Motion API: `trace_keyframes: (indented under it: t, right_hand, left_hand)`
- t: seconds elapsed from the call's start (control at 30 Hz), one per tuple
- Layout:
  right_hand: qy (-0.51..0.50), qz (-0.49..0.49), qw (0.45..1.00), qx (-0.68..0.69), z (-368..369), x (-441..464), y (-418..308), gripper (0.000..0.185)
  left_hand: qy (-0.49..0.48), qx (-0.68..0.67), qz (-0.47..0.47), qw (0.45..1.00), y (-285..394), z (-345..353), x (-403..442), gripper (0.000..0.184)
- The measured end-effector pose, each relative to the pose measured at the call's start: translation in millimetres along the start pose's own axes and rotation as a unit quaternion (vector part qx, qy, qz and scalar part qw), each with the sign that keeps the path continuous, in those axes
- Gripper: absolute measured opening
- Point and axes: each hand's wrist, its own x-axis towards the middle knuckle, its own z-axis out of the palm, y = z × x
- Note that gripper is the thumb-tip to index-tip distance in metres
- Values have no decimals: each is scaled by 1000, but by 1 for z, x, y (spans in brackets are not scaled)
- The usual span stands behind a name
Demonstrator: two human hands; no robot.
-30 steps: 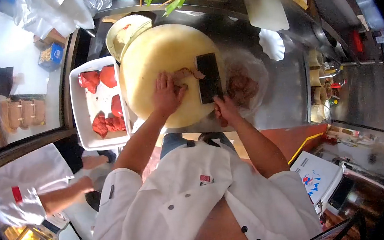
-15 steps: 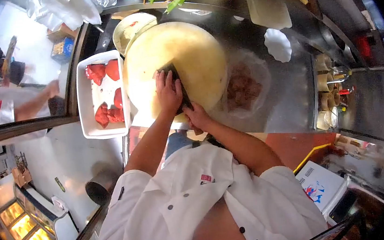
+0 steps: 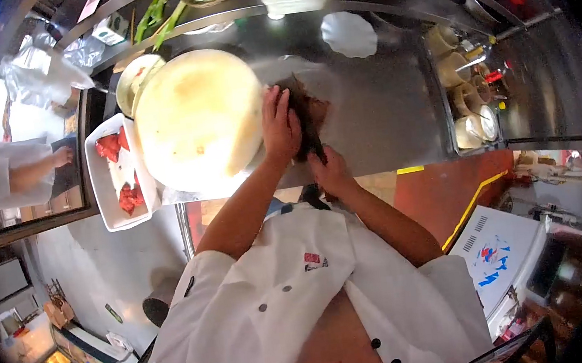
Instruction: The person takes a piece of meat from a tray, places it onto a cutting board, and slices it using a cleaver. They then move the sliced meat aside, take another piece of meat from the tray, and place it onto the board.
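My right hand [image 3: 332, 171] is wrapped round the handle of a dark, broad-bladed cleaver [image 3: 309, 137]. My left hand [image 3: 281, 126] lies against the side of the blade, fingers stretched out and close together. Both hands and the cleaver are just right of the round, pale chopping block [image 3: 192, 114]. Brown chopped meat [image 3: 319, 110] shows beside the blade, partly hidden by it. A clear plastic bag or wrap lies around the meat, though its edges are hard to make out.
A white tray [image 3: 112, 182] with red pieces stands left of the block, and a round bowl [image 3: 131, 78] behind it. On the steel counter [image 3: 389, 100] lies a white scalloped dish [image 3: 349, 34]. Several seasoning pots [image 3: 463, 96] line the right side. Another person's arm [image 3: 35, 174] shows at left.
Both hands and the cleaver have moved right, off the chopping block to the chopped meat beside it. The camera view has shifted right.
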Motion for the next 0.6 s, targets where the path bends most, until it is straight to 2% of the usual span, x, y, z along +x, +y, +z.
trace_keyframes:
  t: [0.03, 0.13, 0.17, 0.23, 0.27, 0.33, 0.4, 0.5, 0.6]
  right_hand:
    - [52, -44, 995, -77, -12, 2, 13, 32]
    - [121, -76, 982, -124, -38, 0, 21, 37]
    - [145, -31, 981, -126, -46, 2, 25, 38]
    - [178, -15, 971, -157, -63, 5, 44, 40]
    - [194, -6, 966, -173, -71, 7, 53, 41]
    - [151, -7, 982, -112, -88, 5, 54, 43]
    - [90, -3, 993, -77, -101, -3, 24, 44]
    - [60, 18, 988, -144, -105, 2, 20, 42]
    - [56, 70, 994, -55, -109, 17, 23, 39]
  left_hand:
    - [-16, -9, 7, 1000, -6, 16, -2, 45]
    - [-77, 18, 0, 997, -67, 53, -26, 41]
    - [-85, -26, -16, 996, -71, 51, -23, 40]
    - [-60, -192, -98, 975, -66, 31, -16, 37]
    - [-57, -171, -112, 977, -64, 16, -16, 35]
    - [-37, -107, -144, 983, -58, -31, -16, 33]
    - [-6, -60, -162, 985, -66, -72, -19, 32]
    - [52, -7, -179, 983, -89, -124, -37, 23]
    - [54, 68, -230, 969, -88, -185, -60, 21]
